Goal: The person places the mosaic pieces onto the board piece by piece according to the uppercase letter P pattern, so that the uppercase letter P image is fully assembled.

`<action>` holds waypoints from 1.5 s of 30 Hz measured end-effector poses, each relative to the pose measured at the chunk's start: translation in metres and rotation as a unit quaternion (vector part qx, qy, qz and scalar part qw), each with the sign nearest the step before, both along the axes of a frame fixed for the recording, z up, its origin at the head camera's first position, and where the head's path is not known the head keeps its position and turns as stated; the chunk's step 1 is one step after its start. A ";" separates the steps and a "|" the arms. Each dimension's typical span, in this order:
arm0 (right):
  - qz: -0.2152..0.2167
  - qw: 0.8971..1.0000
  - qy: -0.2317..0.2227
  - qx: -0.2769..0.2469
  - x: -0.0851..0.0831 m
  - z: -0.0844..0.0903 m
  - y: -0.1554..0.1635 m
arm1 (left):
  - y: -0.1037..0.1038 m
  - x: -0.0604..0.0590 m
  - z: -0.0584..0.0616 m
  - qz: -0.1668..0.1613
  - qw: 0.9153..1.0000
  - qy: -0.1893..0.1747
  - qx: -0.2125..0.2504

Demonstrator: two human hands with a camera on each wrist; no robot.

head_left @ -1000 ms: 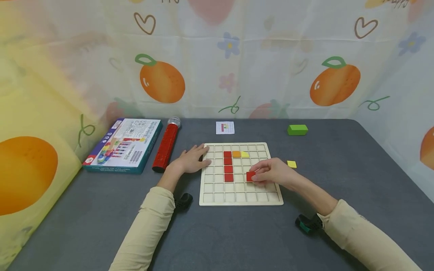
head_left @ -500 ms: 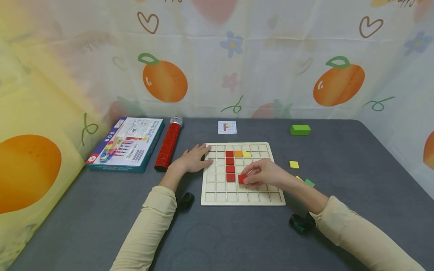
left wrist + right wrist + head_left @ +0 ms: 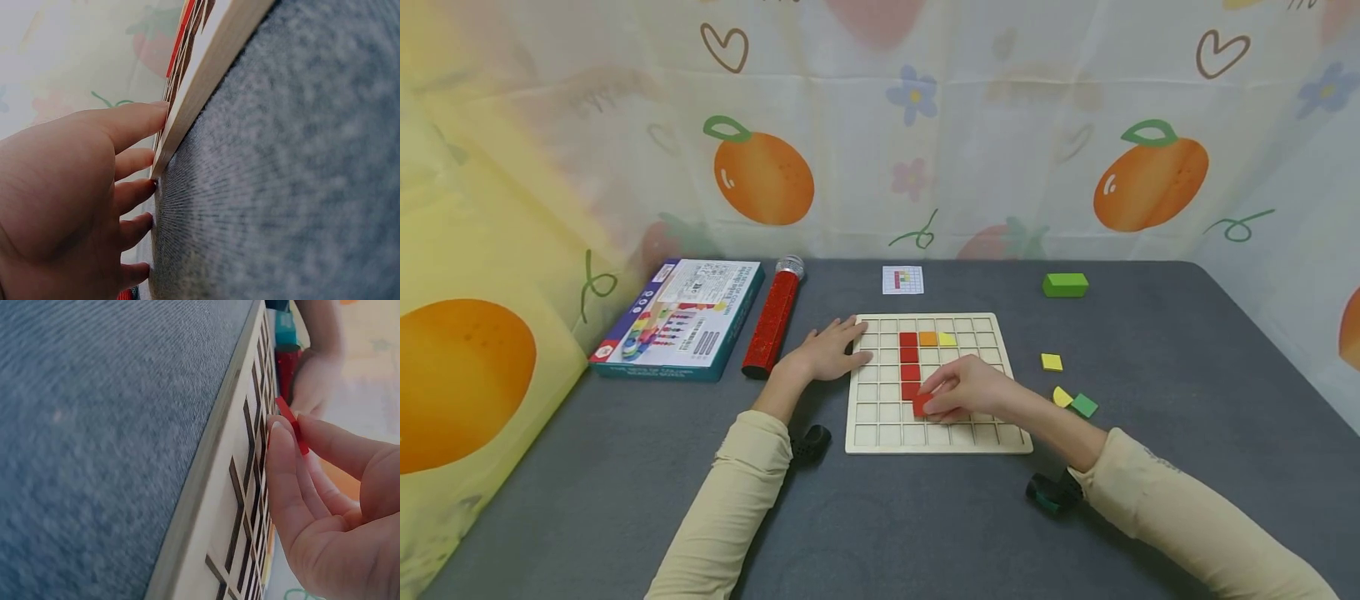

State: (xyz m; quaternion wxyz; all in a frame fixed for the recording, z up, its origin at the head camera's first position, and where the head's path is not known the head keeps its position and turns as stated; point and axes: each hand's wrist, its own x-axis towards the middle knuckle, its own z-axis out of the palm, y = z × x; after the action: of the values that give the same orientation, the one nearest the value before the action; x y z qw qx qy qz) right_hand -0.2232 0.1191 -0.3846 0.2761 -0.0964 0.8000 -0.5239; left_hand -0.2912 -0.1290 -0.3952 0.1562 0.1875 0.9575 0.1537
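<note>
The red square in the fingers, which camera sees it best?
The head camera: the red square shows flat and whole, pinched by the right hand over the wooden board. The right wrist camera shows only its thin edge; the left wrist camera does not show it.

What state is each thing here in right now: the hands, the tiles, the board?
Left hand: flat, fingers straight, resting on the board's left edge.
Right hand: pinching a red square tile, tilted over the board.
Wooden grid board: flat on the table, partly filled.
Loose yellow square tile: lying beside the board.
</note>
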 end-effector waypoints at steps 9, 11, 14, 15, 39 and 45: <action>-0.010 1.000 0.000 0.015 0.003 0.000 -0.009 | 0.002 0.001 0.001 0.004 1.000 0.003 -0.002; -0.014 1.000 0.005 0.020 0.003 0.000 -0.010 | 0.002 0.000 0.002 0.005 1.000 0.003 -0.002; -0.025 0.999 0.010 0.029 0.003 -0.001 -0.012 | 0.002 0.000 0.002 0.005 1.000 0.004 -0.003; -0.028 0.999 0.011 0.032 0.004 -0.001 -0.013 | 0.002 0.000 0.001 0.006 1.000 0.003 -0.003; -0.031 0.997 0.036 0.066 0.007 0.002 -0.017 | 0.003 0.001 0.003 0.017 1.000 -0.006 -0.003; -0.021 0.997 0.044 0.068 0.008 0.003 -0.017 | 0.002 0.001 0.003 0.019 1.000 -0.007 -0.003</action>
State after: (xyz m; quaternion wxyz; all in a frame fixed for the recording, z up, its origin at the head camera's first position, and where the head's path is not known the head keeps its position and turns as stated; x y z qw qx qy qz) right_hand -0.2155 0.1017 -0.3819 0.2358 -0.0833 0.8468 -0.4694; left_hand -0.2900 -0.1266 -0.3927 0.1609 0.1680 0.9602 0.1548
